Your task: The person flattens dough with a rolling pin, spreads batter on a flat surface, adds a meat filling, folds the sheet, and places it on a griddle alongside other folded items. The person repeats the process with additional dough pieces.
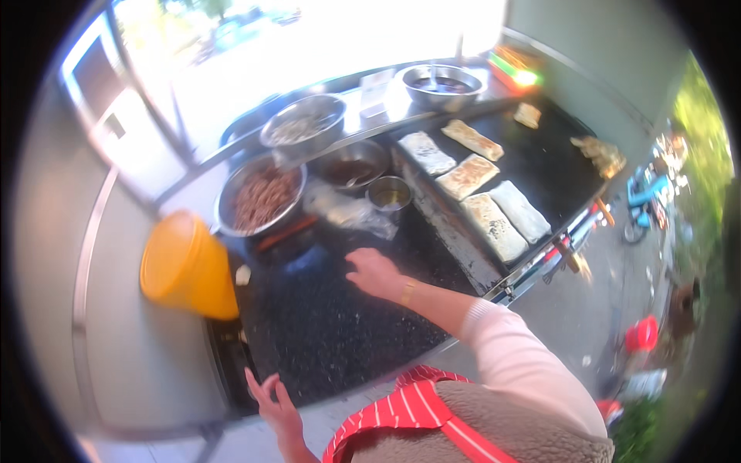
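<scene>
My right hand (373, 273) is over the dark speckled counter (341, 335), its fingers partly curled; whether anything is between them cannot be told. Just beyond it lie a clear plastic bag with pale contents (347, 208) and a small metal pot of yellowish liquid (389, 194). My left hand (275, 399) is raised at the counter's near left edge, fingers spread, holding nothing. A metal bowl of reddish-brown filling (263, 199) stands at the counter's far left. Several flat filled breads (468, 176) lie on the black griddle (550, 156), some browned, some pale.
A yellow bucket (188, 263) leans at the left. Behind are a bowl of pale food (304, 124), a bowl of dark liquid (443, 87) with a utensil, and a bowl with brown contents (350, 165). The griddle's raised metal rim (446, 231) borders the counter on the right.
</scene>
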A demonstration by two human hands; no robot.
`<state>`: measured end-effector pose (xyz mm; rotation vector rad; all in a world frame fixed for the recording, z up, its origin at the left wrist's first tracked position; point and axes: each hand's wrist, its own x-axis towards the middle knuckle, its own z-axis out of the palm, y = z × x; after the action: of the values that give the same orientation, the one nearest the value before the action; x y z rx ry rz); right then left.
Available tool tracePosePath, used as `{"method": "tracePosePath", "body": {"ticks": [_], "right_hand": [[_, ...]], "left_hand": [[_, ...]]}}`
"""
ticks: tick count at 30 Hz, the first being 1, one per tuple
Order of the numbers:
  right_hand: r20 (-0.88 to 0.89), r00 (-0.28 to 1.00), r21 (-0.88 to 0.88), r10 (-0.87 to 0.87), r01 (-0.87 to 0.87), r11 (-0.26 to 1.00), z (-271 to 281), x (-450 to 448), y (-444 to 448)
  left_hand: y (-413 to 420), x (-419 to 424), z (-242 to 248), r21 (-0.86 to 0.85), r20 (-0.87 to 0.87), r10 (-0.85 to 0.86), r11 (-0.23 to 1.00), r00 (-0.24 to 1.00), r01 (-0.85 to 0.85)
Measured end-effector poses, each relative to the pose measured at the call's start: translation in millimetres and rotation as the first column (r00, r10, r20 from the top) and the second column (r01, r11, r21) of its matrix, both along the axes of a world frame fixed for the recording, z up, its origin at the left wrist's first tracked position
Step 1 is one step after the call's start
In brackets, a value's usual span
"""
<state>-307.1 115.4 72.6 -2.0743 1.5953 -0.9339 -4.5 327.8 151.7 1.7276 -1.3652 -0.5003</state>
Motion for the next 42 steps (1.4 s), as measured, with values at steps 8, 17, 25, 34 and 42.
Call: {"method": "tracePosePath", "body": {"ticks": [8,17,25,34,42], "right_hand": [[-0.166,0.956,0.182,-0.241,0.27,0.945,-67,12,-165],[-0.47,0.882,0.129,-0.029,0.101,0.987,-66,8,-188],[-0.122,0.989,0.002,0.082,-0.083,0.997,-38,-2,-168],[0.416,0.852,0.514,-0.319,0.069,0.855,-88,-1,-163],[0.625,0.614,0.341,-0.482,0.342,0.876,-86,5,-173]], "left_hand": [[-80,-1,16,0.25,0.354,-0.28,0.948,0.892,0.198],[-246,-57,-18,0.214,0.411,-0.65,0.751,0.639,0.625],[-388,-153,-76,0.26,0.472,-0.61,0.786,0.637,0.561],[-438,-184,-105,0.583,0.47,-0.53,0.787,0.706,0.202],[-451,-190,-135,0.382,0.582,-0.548,0.836,0.601,0.394]]}}
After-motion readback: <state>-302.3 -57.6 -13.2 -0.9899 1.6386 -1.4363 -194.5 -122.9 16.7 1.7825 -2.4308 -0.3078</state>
